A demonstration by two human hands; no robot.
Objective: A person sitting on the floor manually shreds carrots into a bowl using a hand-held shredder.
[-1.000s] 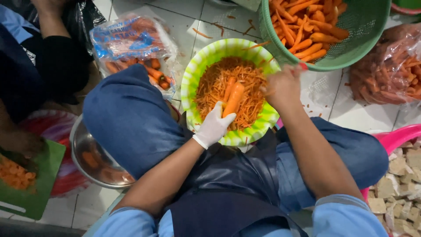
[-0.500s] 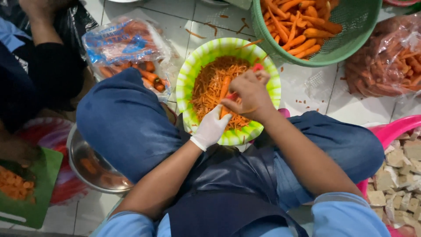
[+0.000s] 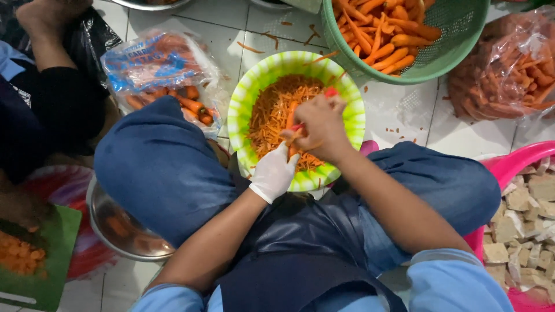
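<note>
I sit cross-legged on a tiled floor with a green-and-white striped bowl (image 3: 241, 110) of shredded carrot (image 3: 272, 112) between my knees. My left hand (image 3: 274, 173), in a white glove, holds a whole carrot (image 3: 292, 118) upright over the bowl. My bare right hand (image 3: 321, 127) grips a red-handled peeler (image 3: 330, 92) and lies against the carrot's lower part, fingers closed around the tool.
A green basket (image 3: 457, 40) of peeled carrots stands behind the bowl. Bags of carrots lie at back left (image 3: 156, 63) and right (image 3: 509, 69). A steel bowl (image 3: 118, 231) sits under my left knee, a pink tub (image 3: 523, 202) of pale chunks at right. Another person sits at left beside a green cutting board (image 3: 34, 266).
My right hand has swept from the far rim of the bowl down along the carrot toward me. The gloved left hand stays on the carrot.
</note>
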